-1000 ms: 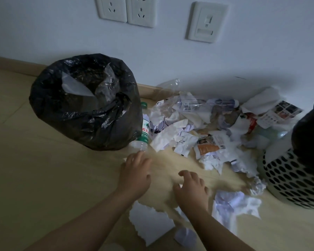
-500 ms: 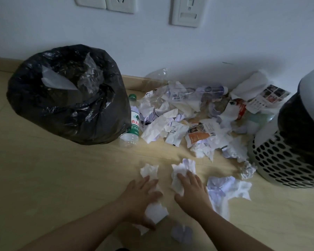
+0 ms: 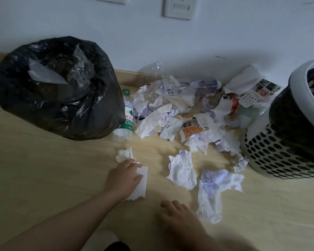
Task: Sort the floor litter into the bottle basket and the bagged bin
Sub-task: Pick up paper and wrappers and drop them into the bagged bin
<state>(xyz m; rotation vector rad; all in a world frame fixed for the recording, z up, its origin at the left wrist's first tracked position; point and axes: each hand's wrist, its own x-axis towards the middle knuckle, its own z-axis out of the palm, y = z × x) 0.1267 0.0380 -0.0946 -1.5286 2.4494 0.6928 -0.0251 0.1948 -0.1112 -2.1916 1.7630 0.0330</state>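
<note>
Under the left hand (image 3: pixel 124 178) lay a torn white paper (image 3: pixel 140 185), flat on the wooden floor (image 3: pixel 43 178) with ragged edges. The hand was palm down with its fingers curled over the sheet, holding it against the boards, and the bare forearm reached in from the lower left. Just beyond its fingertips sat a crumpled tissue (image 3: pixel 124 154). The right hand (image 3: pixel 178 214) was nearer the body, palm down just above or on the floor, its fingers loosely bent and gripping nothing; it was somewhat blurred. Ahead of the right hand lay a creased paper ball (image 3: pixel 182 170), and just to its right a larger rumpled sheet (image 3: pixel 214 192) with a faint lilac tint. Farther out from both hands, against the wall, spread the litter pile (image 3: pixel 188 113): white scraps, clear plastic wrap and flattened transparent bottles. Far beyond the left hand stood the black-bagged bin (image 3: pixel 56 87), glossy and wrinkled, with clear plastic inside its mouth. A water bottle (image 3: pixel 127 120) with a green cap leaned against it. Well off to the right of the right hand stood the perforated basket (image 3: pixel 283 153), pale, with a dark liner. The bottle's green and white label bore red Chinese characters, partly hidden. One packet (image 3: pixel 190 131) showed an orange panel, its print too small to read.
</note>
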